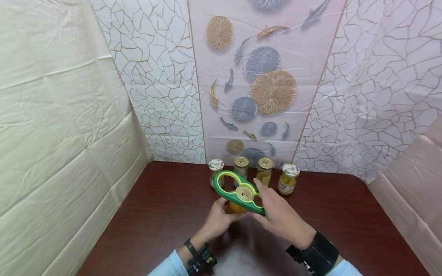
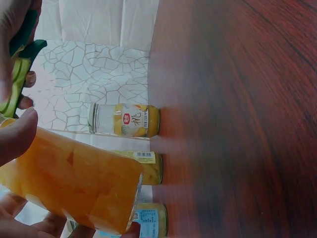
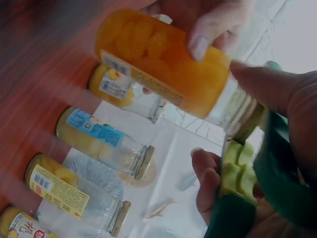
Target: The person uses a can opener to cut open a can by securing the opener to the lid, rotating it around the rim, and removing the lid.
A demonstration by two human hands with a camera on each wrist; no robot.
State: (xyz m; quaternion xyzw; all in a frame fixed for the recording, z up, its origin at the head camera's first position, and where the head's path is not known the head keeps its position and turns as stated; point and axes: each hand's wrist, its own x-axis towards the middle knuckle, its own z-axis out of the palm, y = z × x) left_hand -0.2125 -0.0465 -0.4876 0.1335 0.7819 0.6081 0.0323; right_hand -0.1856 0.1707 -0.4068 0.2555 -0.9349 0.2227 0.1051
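A glass jar of orange fruit pieces [image 3: 153, 64] is held tilted above the table by my left hand [image 1: 219, 220], the thumb on one side and fingers on the other. My right hand [image 1: 279, 211] grips a green jar opener [image 3: 282, 168] with light-green toothed inner edges. In the head view, the jar's gold lid [image 1: 244, 194] shows through the opener's middle opening. The right thumb lies close to the jar's neck in the right wrist view. In the left wrist view, the jar's base points toward the tabletop, and its label is turned away.
Several fruit jars stand in a row at the back of the dark red wooden table [image 1: 165, 214]: a white-lidded one [image 1: 216, 165] at left, two gold-lidded ones [image 1: 265, 163] between, and another white-lidded jar [image 1: 287, 183] at right. Patterned cloth [image 1: 165, 96] hangs behind them.
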